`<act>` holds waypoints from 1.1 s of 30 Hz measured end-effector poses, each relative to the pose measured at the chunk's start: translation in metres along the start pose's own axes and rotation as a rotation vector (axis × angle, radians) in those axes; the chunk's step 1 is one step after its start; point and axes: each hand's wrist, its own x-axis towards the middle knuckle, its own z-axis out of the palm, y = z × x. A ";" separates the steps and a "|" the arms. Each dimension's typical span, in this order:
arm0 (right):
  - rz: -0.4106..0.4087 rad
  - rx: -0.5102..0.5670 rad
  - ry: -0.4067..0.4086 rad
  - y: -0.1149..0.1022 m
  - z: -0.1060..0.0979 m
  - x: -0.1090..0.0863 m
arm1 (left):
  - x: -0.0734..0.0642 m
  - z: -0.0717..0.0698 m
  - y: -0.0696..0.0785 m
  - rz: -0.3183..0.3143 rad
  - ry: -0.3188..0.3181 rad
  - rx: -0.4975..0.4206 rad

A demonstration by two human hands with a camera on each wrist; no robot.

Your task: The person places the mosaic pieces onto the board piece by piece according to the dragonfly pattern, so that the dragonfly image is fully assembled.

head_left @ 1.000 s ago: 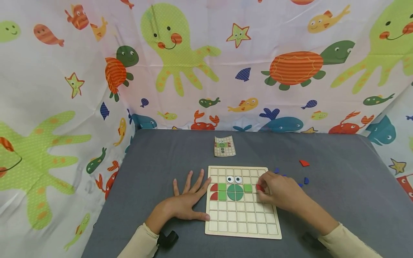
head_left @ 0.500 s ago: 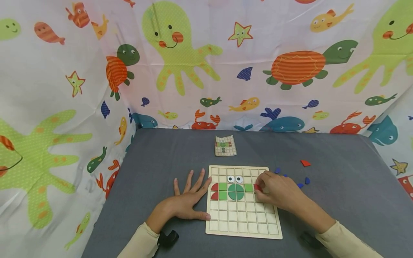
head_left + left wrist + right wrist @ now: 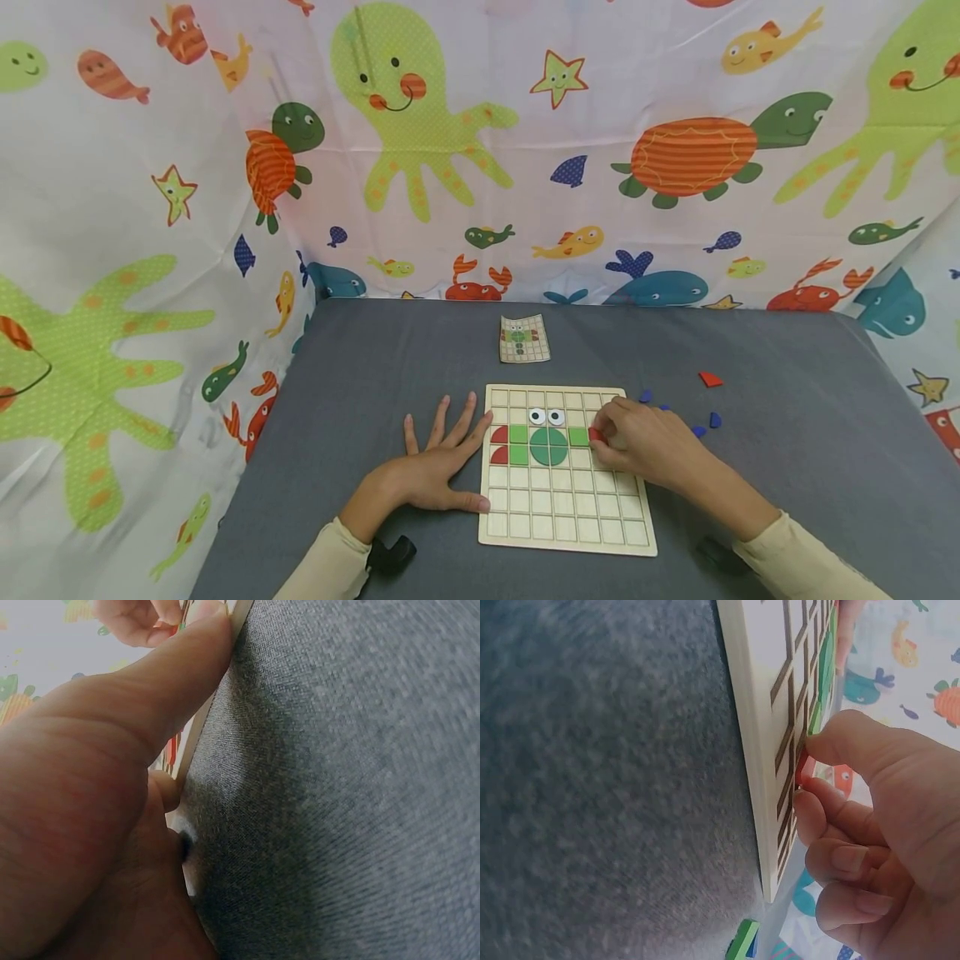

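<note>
Pinching one red piece in right hand, partly hidden by fingers, at one board; touching board edge with spread left hand. Between hands, counting two eye discs, three light-green squares.

The pale wooden board, ruled into square cells, lies flat on the bench. Set in it are two eye discs side by side, with a dark green disc of quarters below. To the disc's left stand two light green squares, then two dark red quarter-rounds; to its right, one green square. Just beside that — pinched in the right grip — is a red piece, partly hidden.
</note>
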 end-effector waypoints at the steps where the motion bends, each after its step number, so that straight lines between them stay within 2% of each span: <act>1: 0.004 0.000 -0.003 0.000 -0.001 0.000 | 0.000 0.000 0.000 0.000 0.001 0.000; 10: 0.009 0.006 -0.003 0.001 -0.002 0.000 | -0.001 0.000 -0.001 -0.001 0.002 -0.002; 21: 0.030 0.042 -0.048 0.001 -0.007 0.000 | 0.000 0.001 -0.002 0.004 0.005 -0.004; 33: -0.009 0.063 -0.061 0.000 -0.008 0.001 | 0.000 0.001 -0.001 0.003 0.002 0.001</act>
